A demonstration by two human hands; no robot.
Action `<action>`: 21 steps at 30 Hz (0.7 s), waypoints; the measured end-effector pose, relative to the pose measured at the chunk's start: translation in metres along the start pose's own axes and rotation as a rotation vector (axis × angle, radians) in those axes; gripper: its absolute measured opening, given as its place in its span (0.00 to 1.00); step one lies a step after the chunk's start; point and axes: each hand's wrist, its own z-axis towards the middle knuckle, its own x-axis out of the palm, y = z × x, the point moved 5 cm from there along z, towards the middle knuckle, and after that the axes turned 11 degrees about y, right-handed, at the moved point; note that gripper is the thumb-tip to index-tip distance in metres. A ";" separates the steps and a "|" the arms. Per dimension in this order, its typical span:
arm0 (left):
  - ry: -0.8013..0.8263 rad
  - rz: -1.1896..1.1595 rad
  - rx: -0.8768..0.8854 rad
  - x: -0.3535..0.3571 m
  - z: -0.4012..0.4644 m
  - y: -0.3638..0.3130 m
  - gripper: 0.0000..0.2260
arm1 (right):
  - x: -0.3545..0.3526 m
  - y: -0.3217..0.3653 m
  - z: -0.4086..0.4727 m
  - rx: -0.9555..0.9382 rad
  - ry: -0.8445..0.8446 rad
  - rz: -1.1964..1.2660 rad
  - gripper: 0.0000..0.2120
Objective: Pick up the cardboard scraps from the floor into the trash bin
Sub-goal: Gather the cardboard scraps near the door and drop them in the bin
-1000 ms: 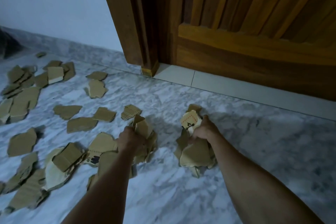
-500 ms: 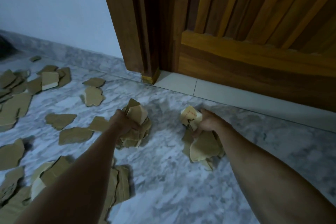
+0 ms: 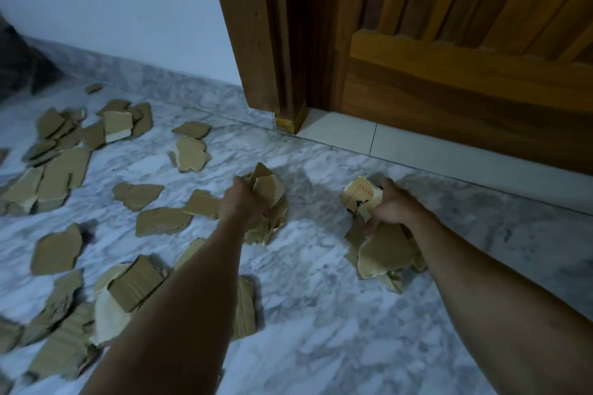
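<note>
I see my left hand (image 3: 245,205) with its fingers curled tight round a bunch of cardboard scraps (image 3: 269,202), in front of the wooden door frame (image 3: 256,42). My right hand (image 3: 393,207) grips a second bundle (image 3: 382,253), out from the door (image 3: 465,74) to the right of that frame; a pale printed piece (image 3: 357,196) sticks up from it. Loose scraps (image 3: 64,170) lie scattered over the marble floor (image 3: 321,314) well to the left of the frame, near the wall (image 3: 112,9).
</note>
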 end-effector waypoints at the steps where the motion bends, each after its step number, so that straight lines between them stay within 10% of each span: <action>1: -0.006 -0.009 0.002 0.000 -0.002 -0.001 0.33 | 0.003 -0.001 -0.003 0.000 -0.003 0.018 0.60; 21: 0.139 0.183 0.084 0.025 -0.026 -0.008 0.36 | 0.044 -0.017 -0.032 0.059 -0.015 0.130 0.65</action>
